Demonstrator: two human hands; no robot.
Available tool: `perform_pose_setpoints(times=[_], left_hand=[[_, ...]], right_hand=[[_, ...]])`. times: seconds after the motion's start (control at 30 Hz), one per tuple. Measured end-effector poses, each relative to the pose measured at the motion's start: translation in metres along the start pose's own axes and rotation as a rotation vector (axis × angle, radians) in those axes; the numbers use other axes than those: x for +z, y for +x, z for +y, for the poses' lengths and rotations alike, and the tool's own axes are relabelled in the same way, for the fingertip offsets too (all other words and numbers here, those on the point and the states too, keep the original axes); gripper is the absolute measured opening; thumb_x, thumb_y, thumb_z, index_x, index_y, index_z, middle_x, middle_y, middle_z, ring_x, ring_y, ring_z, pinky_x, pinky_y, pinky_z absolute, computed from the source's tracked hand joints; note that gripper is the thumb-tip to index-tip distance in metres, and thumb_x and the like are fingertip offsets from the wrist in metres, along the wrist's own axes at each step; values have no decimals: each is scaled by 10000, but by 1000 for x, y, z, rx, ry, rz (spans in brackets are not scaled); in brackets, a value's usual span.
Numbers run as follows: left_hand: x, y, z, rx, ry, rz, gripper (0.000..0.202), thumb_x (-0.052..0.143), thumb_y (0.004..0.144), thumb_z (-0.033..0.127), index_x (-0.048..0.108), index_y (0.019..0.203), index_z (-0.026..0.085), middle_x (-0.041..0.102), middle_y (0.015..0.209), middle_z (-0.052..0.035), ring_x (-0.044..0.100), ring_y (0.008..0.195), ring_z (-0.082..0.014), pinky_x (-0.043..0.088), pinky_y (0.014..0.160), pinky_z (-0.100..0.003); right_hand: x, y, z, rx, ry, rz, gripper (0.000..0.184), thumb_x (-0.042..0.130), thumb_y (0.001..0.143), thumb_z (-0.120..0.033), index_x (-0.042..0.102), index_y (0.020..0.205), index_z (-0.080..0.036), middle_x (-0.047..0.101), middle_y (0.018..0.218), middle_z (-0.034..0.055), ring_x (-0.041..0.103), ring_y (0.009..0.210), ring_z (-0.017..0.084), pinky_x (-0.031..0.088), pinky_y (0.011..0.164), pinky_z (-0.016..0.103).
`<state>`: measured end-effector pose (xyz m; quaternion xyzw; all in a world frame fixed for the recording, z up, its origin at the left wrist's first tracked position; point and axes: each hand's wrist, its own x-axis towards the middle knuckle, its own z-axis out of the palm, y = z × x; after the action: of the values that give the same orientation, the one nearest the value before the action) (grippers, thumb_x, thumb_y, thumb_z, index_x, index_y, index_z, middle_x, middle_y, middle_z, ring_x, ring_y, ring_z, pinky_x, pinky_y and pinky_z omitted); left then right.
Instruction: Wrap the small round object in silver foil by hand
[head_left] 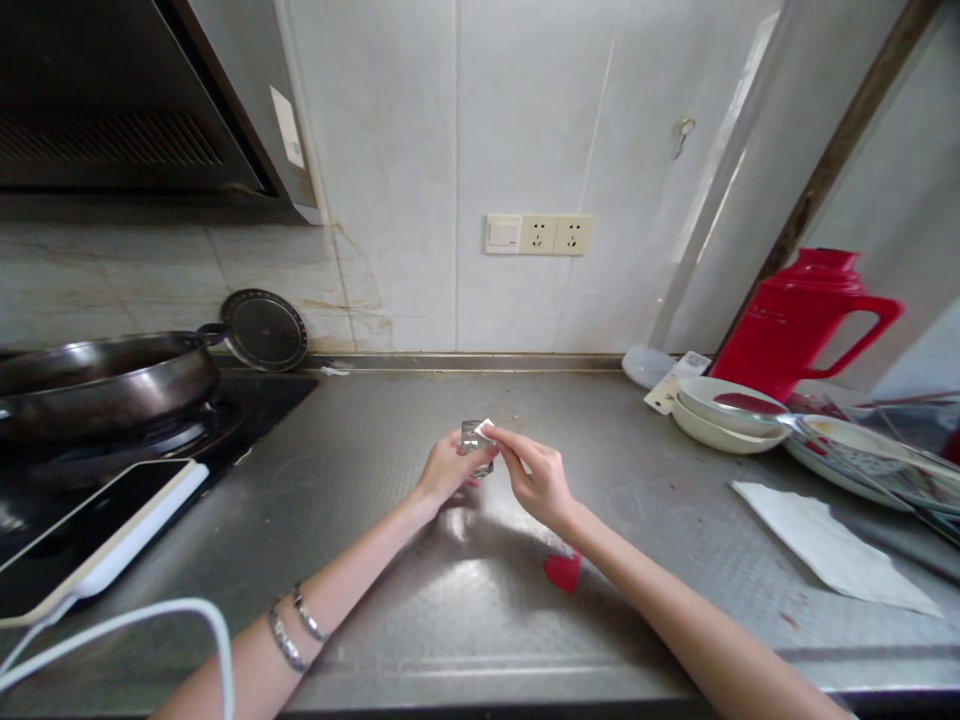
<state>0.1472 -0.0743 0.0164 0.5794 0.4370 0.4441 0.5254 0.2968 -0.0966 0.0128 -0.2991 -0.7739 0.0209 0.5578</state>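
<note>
My left hand [444,470] is closed around a small, see-through, silvery object [470,437], which looks like glass; its exact kind is too small to make out. Between the thumb and fingers of my right hand [538,480] is a small white piece [486,428], like folded paper or tissue, at the upper right edge of the glassy object. Both hands meet above the middle of the metal counter [360,600]. A red scrap with a jagged edge [562,572] lies on the counter, partly beside my right forearm.
At left, a pan [112,375] sits on the stove, with a phone and white cable [112,565] in front. To the right are a white paper sheet [832,550], stacked bowls [727,425], and a red thermos [787,325]. Behind is a tiled wall with sockets [555,235].
</note>
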Motion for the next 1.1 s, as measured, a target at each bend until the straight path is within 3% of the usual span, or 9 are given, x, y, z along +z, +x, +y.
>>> perform_pose_setpoints(times=[0.23, 0.4, 0.63, 0.83, 0.97, 1.1], left_hand=[[-2, 2, -1, 1, -13, -8, 533, 742, 625, 479, 623, 1028, 153, 628, 832, -56, 587, 714, -149, 487, 475, -196], [1, -1, -2, -4, -5, -20, 485, 750, 619, 452, 625, 971, 143, 613, 785, -39, 581, 657, -135, 479, 448, -195], [1, 0, -7, -14, 14, -56, 492, 748, 626, 448, 621, 1000, 155, 599, 768, -19, 578, 638, -128, 488, 455, -202], [-3, 4, -11, -45, -25, -75, 521, 749, 620, 471, 635, 1006, 141, 629, 812, -43, 591, 635, -135, 506, 462, -216], [-4, 3, -8, -61, -43, -88, 509, 745, 631, 464, 644, 1009, 137, 652, 854, -62, 605, 636, -136, 513, 468, -213], [-3, 3, -7, -77, -66, -91, 507, 739, 647, 450, 639, 1025, 127, 676, 890, -83, 612, 627, -130, 515, 485, -211]], right_hand=[[-5, 7, -6, 196, 122, 26, 240, 467, 905, -226, 652, 1057, -234, 729, 966, 52, 693, 868, 189, 556, 758, 302], [-12, 17, 6, 307, 139, 129, 229, 465, 911, -277, 630, 1065, -233, 713, 1031, 57, 666, 969, 198, 529, 845, 340], [-12, 16, 16, 350, 239, -183, 355, 416, 899, -202, 496, 1242, -240, 670, 1144, 76, 626, 1069, 199, 486, 931, 408], [-15, 12, 20, 328, 436, -389, 736, 499, 722, -53, 296, 1393, -279, 459, 1399, 100, 443, 1280, 224, 420, 1006, 465], [-11, 7, 23, 287, 474, -456, 929, 604, 672, -68, 144, 1448, -288, 290, 1492, 137, 311, 1361, 251, 427, 995, 457], [-6, 4, 24, 296, 484, -452, 992, 694, 677, -141, 107, 1459, -303, 247, 1506, 137, 284, 1372, 265, 414, 1013, 456]])
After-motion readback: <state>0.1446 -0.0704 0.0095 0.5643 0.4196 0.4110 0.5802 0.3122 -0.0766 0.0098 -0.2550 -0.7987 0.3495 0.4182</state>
